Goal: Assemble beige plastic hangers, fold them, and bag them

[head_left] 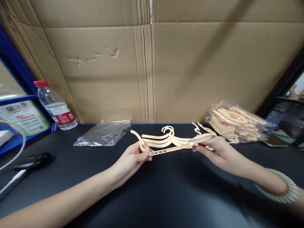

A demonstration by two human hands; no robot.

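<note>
A cream plastic hanger [169,149] is stretched between my two hands above the black table, its thin slotted edge facing me. My left hand [133,159] pinches the end near a curved hook-like part, which points up and to the left. The other end, with a wider looped part, is gripped by my right hand [219,155], fingers closed on it. Just behind it lie several matching hangers [156,142] side by side on the table, hooks toward the back. More loose cream pieces [197,128] lie behind my right hand, which partly hides them.
A clear plastic bag [102,134] lies flat at the back left, near a red-capped bottle [57,106]. Bagged cream hanger parts [235,122] are heaped at the back right beside a phone-like flat object [274,141]. A black mouse [33,161] and white cable sit left. Cardboard [106,72] walls the back.
</note>
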